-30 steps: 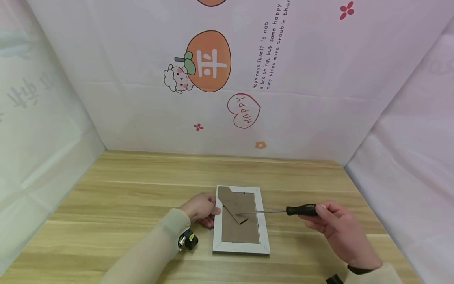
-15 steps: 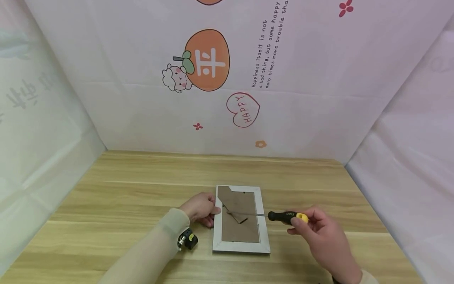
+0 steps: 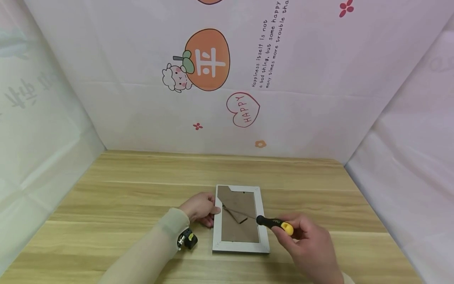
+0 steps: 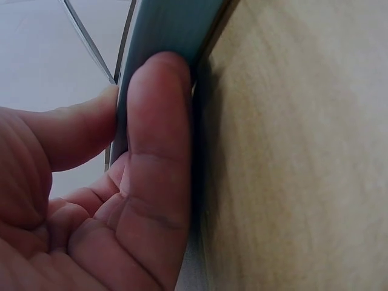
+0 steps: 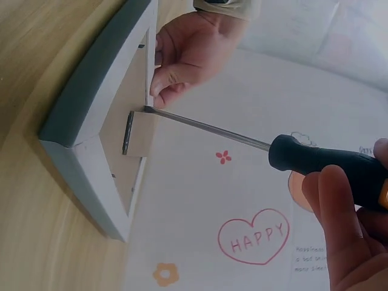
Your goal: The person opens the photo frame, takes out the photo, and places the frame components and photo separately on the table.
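A white picture frame [image 3: 241,247] lies back side up on the table, its brown backboard [image 3: 244,234] and slanted stand flap [image 3: 232,203] showing. My left hand [image 3: 200,209] holds the frame's left edge, thumb on the upper face and a finger along the outer side in the left wrist view. A black and yellow screwdriver [image 3: 271,222] is gripped by its handle in my right hand [image 3: 308,244]. Its thin metal shaft [image 5: 209,129] slants across the backboard. In the right wrist view the tip is right at the inner left edge of the frame, close to my left thumb.
The wood-grain table [image 3: 142,173] runs back to a white printed cloth [image 3: 301,118]. White cloth walls [image 3: 46,130] stand at both sides. Small dark tabs [image 3: 244,192] sit around the backboard's border.
My right hand has moved left and nearer with the screwdriver, bringing the tip from over the flap to the frame's left inner edge. The left hand and frame have stayed in place.
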Motion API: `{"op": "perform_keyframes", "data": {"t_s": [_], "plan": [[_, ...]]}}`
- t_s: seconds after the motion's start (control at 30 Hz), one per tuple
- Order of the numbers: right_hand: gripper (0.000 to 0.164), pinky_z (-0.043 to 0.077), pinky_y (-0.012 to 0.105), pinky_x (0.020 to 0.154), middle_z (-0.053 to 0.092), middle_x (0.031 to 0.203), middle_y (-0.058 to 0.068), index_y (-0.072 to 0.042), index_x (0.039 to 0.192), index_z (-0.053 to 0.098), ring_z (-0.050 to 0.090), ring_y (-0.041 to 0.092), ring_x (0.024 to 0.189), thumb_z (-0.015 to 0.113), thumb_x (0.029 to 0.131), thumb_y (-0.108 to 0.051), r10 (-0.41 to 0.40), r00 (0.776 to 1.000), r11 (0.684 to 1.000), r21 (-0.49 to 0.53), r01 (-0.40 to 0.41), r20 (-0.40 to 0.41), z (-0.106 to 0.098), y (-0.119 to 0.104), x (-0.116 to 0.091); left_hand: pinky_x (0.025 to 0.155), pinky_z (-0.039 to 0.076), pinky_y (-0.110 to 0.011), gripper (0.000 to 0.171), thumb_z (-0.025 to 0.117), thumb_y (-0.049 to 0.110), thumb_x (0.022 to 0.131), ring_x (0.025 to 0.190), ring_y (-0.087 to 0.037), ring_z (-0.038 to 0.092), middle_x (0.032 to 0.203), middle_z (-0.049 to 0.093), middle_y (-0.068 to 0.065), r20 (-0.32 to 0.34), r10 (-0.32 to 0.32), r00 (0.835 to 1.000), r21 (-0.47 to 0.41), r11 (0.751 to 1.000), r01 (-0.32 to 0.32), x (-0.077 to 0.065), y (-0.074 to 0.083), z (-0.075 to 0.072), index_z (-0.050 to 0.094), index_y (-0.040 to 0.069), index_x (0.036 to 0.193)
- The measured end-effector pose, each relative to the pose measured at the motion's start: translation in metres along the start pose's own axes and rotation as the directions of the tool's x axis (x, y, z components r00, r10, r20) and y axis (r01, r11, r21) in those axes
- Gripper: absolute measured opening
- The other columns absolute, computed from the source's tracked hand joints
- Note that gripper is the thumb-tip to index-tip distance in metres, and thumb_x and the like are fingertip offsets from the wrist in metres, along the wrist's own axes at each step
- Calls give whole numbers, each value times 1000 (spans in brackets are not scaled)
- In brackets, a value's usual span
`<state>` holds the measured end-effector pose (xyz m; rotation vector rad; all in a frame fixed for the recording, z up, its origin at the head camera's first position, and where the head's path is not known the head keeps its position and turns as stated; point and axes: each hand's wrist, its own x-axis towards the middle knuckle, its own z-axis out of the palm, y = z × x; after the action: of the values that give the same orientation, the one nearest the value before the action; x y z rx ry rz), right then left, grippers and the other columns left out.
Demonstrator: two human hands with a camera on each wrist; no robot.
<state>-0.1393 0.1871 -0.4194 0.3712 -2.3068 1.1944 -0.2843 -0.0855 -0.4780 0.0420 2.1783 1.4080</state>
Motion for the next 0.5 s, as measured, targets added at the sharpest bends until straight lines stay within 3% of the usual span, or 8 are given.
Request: {"op": "perform_keyframes", "data": {"t_s": [0.23,0.5], "plan": [[40,51,14,55,71,95,-10,-27,78,57,65,5,72,88,72,-1,-113,993,992,-46,114,25,0,-5,-1,45,54,-28,15,66,3,95,50,-20,58,73,60,-17,4,9,1000,16,1000,-9,-4,3,0,51,2,90],[31,43,18,48,60,77,-22,-26,83,60,50,-1,58,88,76,-14,7,992,981,-195,19,130,-14,3,-12,48,55,-28,16,65,3,95,51,-19,59,73,60,-16,16,32,999,77,996,-33,-10,9,0,51,2,88]]}}
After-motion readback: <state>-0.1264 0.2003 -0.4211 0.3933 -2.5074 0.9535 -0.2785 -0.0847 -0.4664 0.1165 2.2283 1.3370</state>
